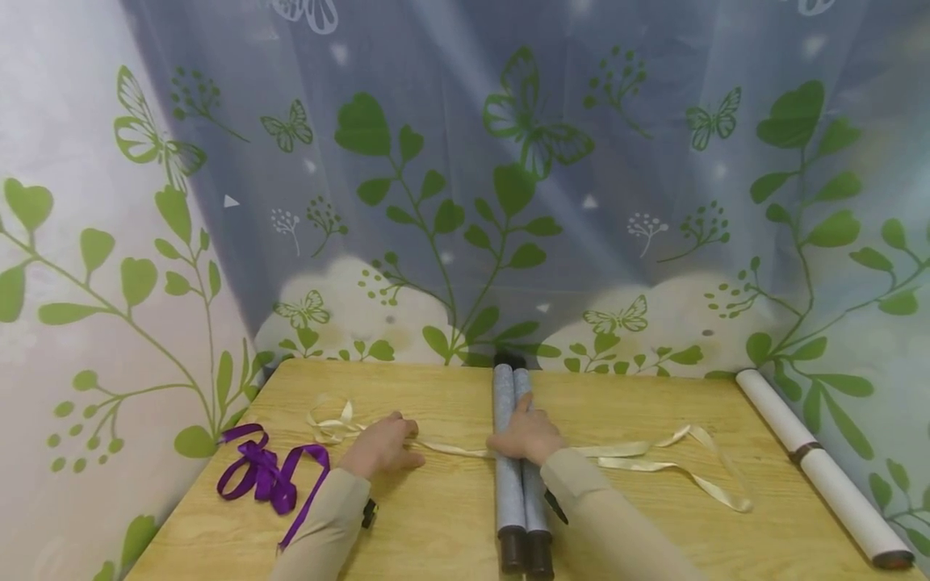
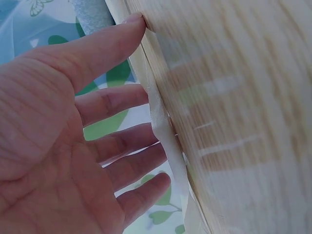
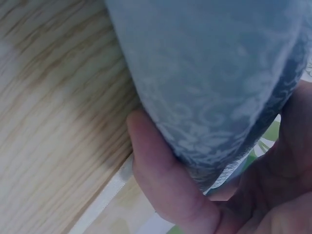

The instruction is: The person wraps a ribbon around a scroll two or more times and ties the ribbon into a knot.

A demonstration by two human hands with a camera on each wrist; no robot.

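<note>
Two rolled blue-grey scrolls (image 1: 510,496) with dark brown end knobs lie side by side on the wooden table, pointing away from me. My right hand (image 1: 529,436) grips them near the middle; in the right wrist view its thumb and fingers wrap the patterned roll (image 3: 195,87). A cream ribbon (image 1: 450,449) runs crosswise under the scrolls, its looped end spread to their right. Over the ribbon's left part is my left hand (image 1: 381,446), fingers relaxed and spread. From the left wrist, the fingertips show right at the ribbon (image 2: 160,114) and the tabletop.
A tangled purple ribbon (image 1: 272,482) lies at the table's left, beside my left forearm. Along the right edge rests a white scroll (image 1: 850,500) with a brown band. A leaf-and-butterfly printed curtain (image 1: 436,266) hangs behind the table and at both sides.
</note>
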